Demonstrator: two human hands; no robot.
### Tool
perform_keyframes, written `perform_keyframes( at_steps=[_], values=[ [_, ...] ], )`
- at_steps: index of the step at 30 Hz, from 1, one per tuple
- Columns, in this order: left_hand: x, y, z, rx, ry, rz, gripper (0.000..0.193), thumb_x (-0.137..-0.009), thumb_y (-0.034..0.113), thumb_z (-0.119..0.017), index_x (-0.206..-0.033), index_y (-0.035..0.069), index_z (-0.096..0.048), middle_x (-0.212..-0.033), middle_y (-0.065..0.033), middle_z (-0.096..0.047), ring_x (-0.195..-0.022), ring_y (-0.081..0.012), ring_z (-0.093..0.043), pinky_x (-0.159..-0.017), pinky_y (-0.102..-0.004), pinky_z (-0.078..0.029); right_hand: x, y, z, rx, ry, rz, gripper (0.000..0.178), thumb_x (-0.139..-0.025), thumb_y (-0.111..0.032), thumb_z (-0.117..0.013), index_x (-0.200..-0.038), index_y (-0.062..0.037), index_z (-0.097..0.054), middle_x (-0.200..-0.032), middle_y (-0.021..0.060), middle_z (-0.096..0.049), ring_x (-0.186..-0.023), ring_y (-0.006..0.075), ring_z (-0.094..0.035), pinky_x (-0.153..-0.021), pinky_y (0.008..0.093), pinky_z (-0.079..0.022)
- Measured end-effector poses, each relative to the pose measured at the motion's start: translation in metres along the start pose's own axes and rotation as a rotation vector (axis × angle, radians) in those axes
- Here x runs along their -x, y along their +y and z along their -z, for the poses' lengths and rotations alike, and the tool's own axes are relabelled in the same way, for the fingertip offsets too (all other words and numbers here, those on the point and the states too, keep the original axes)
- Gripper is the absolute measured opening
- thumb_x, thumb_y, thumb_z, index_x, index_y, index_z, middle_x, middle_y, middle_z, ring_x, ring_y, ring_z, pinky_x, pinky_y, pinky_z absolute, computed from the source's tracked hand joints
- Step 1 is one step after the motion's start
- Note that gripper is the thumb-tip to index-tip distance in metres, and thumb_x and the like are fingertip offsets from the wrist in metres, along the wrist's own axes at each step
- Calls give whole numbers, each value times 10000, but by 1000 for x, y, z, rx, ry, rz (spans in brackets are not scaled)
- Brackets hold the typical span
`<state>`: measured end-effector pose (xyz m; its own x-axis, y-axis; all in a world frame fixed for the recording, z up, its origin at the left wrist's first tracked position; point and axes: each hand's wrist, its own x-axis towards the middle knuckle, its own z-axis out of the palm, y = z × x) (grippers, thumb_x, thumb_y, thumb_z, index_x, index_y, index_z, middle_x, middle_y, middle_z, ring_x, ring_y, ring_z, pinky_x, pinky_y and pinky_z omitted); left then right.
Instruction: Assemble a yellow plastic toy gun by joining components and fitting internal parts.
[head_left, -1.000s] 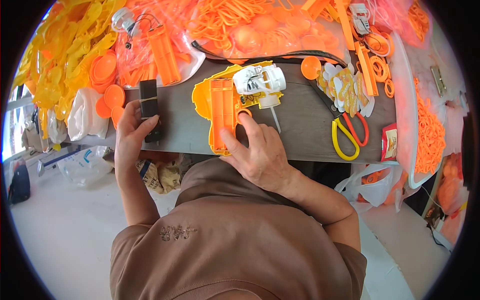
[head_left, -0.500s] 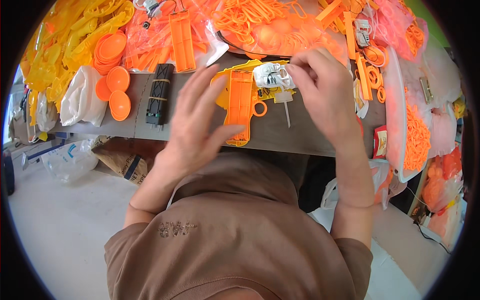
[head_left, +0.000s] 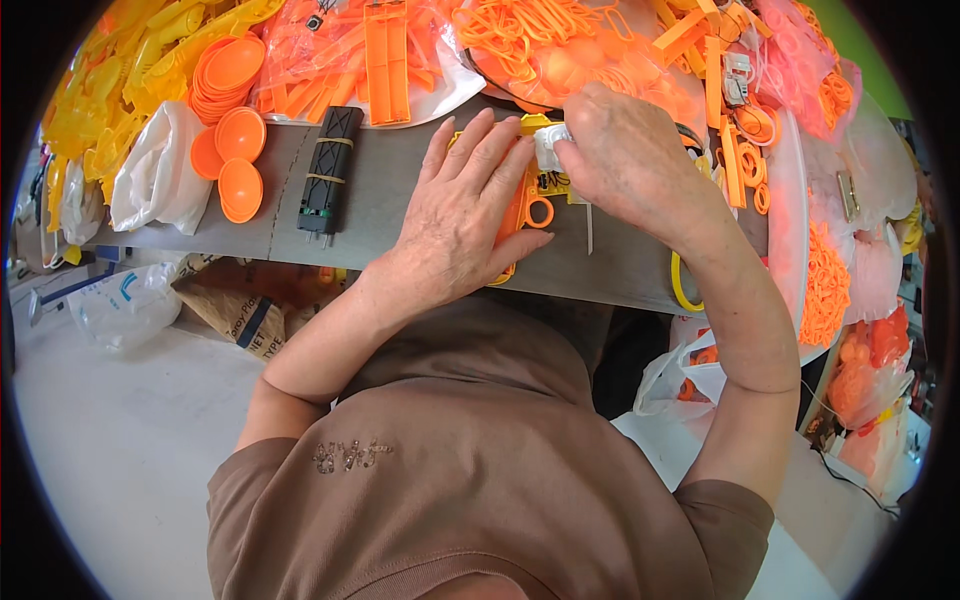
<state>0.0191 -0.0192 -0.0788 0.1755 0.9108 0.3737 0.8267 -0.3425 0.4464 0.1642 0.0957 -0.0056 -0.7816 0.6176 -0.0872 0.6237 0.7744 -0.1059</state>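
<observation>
My left hand (head_left: 455, 205) lies with fingers stretched out over a toy assembly at the table's front edge, covering most of its long orange part. An orange ring (head_left: 539, 211) on its side shows past my thumb. Beyond my fingertips sits a white plastic housing (head_left: 550, 148) on the yellow shell (head_left: 535, 122). My right hand (head_left: 625, 160) is closed in a fist over the housing's right side; what its fingers hold is hidden. From the assembly a thin white strip (head_left: 590, 229) sticks out toward me. Below my right forearm hangs a yellow loop (head_left: 679, 285).
Left of my hands lies a black battery-holder-like block (head_left: 330, 175) with bands round it. Orange cups (head_left: 240, 188) and a white bag (head_left: 160, 180) stand farther left. Heaped orange parts (head_left: 540, 50) line the back. A large bag edge (head_left: 790, 220) bounds the right side.
My left hand has come down from above onto the orange part. My right hand has closed into a fist over the white housing. A yellow loop now shows beneath my right forearm.
</observation>
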Motion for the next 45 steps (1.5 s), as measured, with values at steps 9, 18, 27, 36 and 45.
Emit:
perform_keyframes(
  at_steps=[9, 18, 27, 36, 45],
  values=[
    [0, -2, 0, 13, 12, -3, 765, -705, 339, -759, -1315, 13, -434, -1377, -153, -411, -1311, -365, -344, -1086, -519, -239, 6, 3, -6, -86, 85, 61, 189, -810, -130, -627, -816, 45, -557, -826, 172, -562, -764, 345, -606, -673, 428, -474],
    [-1, -2, -1, 18, 25, -3, 756, -698, 326, -764, -1307, 15, -442, -1374, -148, -416, -1309, -359, -353, -1085, -524, -240, 8, 3, -5, -55, 42, -5, 179, -793, -114, -632, -827, 46, -560, -829, 174, -557, -767, 355, -599, -673, 425, -470],
    [-1, -3, -2, -19, 31, -23, 713, -713, 350, -737, -1267, -10, -468, -1320, -168, -439, -1278, -347, -376, -1074, -495, -264, 6, 11, -4, 52, 30, 213, 125, -816, -64, -616, -805, 33, -538, -848, 145, -546, -728, 315, -600, -636, 393, -486],
    [0, -4, -1, 26, 42, -11, 737, -693, 314, -765, -1298, 24, -459, -1367, -141, -427, -1301, -356, -369, -1070, -516, -270, 10, 13, -13, 172, 150, 397, 124, -680, 8, -601, -748, 14, -497, -790, 132, -482, -691, 263, -587, -610, 344, -503],
    [-1, -3, -2, 12, 41, -14, 740, -684, 309, -770, -1294, 24, -464, -1358, -149, -436, -1290, -360, -382, -1066, -519, -274, 9, 17, -22, 378, 241, 564, 125, -655, -69, -587, -736, 1, -525, -781, 91, -451, -725, 180, -541, -580, 274, -482]
  ],
)
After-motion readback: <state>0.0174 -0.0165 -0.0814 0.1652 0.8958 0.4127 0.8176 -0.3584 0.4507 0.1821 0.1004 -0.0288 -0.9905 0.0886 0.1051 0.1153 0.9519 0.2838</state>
